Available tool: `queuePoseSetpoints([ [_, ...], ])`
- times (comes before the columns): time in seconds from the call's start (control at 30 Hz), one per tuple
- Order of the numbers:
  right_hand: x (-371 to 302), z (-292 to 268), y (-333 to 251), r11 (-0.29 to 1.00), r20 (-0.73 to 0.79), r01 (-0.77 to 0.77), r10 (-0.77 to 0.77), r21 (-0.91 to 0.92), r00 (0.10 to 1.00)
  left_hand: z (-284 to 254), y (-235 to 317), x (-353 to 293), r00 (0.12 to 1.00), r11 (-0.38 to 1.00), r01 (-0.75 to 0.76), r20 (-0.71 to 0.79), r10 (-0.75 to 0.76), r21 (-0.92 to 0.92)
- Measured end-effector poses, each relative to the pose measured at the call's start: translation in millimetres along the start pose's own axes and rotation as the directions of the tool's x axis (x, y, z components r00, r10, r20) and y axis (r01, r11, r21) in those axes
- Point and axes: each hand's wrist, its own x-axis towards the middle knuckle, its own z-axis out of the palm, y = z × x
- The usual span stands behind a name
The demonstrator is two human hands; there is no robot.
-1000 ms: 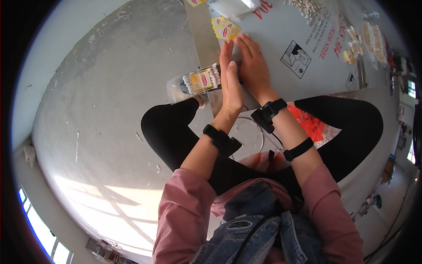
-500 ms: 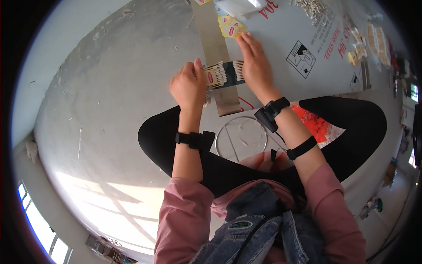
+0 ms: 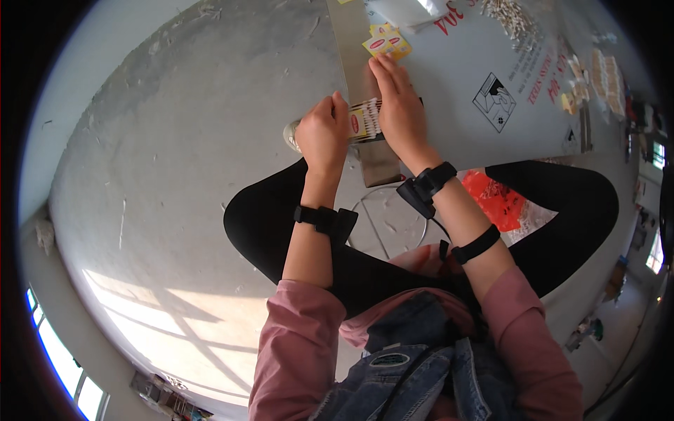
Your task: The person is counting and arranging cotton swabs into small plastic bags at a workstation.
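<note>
My left hand (image 3: pixel 323 137) is closed around one end of a flat pack of cotton swabs (image 3: pixel 366 121). The pack has a yellow label with a red oval, and white tips stick out at its right end. Right beside those tips lies my right hand (image 3: pixel 401 112), palm down, with its fingers stretched forward and close together. Its fingertips reach the nearest of several yellow cards (image 3: pixel 387 43). Whatever lies beneath the right palm is hidden.
A metal strip (image 3: pixel 379 165) runs along the left edge of the grey printed work surface (image 3: pixel 449 91). Farther back are a clear plastic bag (image 3: pixel 404 12) and a pile of loose swabs (image 3: pixel 516 21). Stacked swab packs (image 3: pixel 607 81) sit at the far right.
The gap between my hands has narrowed, and the right hand now covers the dark strip and the swabs seen beside it before. The whole view has shifted slightly.
</note>
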Motion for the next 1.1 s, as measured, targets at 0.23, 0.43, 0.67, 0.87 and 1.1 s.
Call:
queuePoseSetpoints([
  [0.23, 2, -1, -10, 0.995, 0.040, 0.022, -0.025, 0.096, 0.999, -3, 2, 2, 0.998, 0.997, -0.060, -0.015, 0.060, 0.038],
  [0.43, 2, 0, -11, 0.990, 0.034, 0.029, -0.034, 0.136, 0.999, -4, 5, 2, 0.999, 0.997, -0.049, 0.012, 0.049, 0.056],
  [0.67, 1, -3, -11, 0.983, 0.084, 0.044, -0.059, 0.176, 0.995, -5, 5, 1, 0.999, 0.998, -0.037, 0.020, 0.036, 0.054],
  [0.87, 1, -6, -11, 0.974, 0.079, 0.071, -0.090, 0.214, 0.993, -5, 4, 1, 0.998, 0.997, -0.055, 0.010, 0.055, 0.045],
  [1.1, -1, 3, -24, 0.913, 0.025, 0.000, -0.011, 0.408, 1.000, -3, 7, 0, 0.999, 0.996, -0.043, 0.030, 0.041, 0.074],
])
